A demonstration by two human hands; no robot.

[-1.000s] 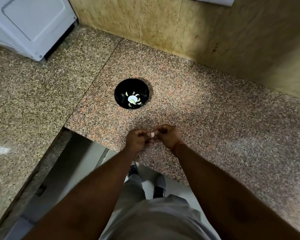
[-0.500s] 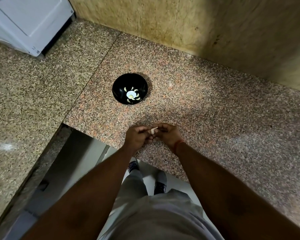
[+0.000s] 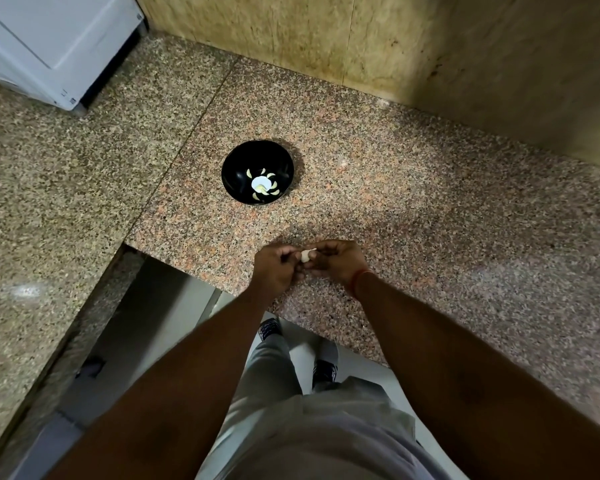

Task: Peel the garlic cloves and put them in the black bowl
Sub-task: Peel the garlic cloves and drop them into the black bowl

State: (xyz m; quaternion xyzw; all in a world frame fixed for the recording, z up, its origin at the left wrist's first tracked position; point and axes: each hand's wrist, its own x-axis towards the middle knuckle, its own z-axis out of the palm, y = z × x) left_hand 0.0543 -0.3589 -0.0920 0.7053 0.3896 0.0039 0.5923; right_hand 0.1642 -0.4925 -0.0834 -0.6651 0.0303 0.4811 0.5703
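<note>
In the head view, a pale garlic clove [image 3: 305, 255] sits between the two hands, just above the near edge of the speckled granite desk [image 3: 430, 209]. It is small and partly hidden by fingertips, so its long axis is hard to read; the visible part looks slightly taller than wide, with a thin pale tip pointing toward the right hand. Whether the skin is off cannot be told.

The left hand [image 3: 276, 270] is curled, knuckles up, its fingertips pinching the clove from the left. The right hand [image 3: 338, 261] is curled too, back of the hand upward, its fingertips meeting the clove from the right. Both grips are narrow and closed on the clove, and the two hands touch each other at the fingertips. A thin red thread [image 3: 355, 280] circles the right wrist. Both forearms reach forward from the bottom of the view and converge at the clove.

The black bowl [image 3: 257, 172] stands on the desk beyond the hands, well apart from them and a little to the left. Peeled garlic cloves [image 3: 262, 183] lie in its bottom, ringed round a bright white spot.

A white appliance [image 3: 45, 43] occupies the far left corner of the desk, and a tan stone wall [image 3: 361, 43] rises behind. Below, grey trousers [image 3: 274, 368] and dark shoes [image 3: 324, 372] show on a pale floor.
</note>
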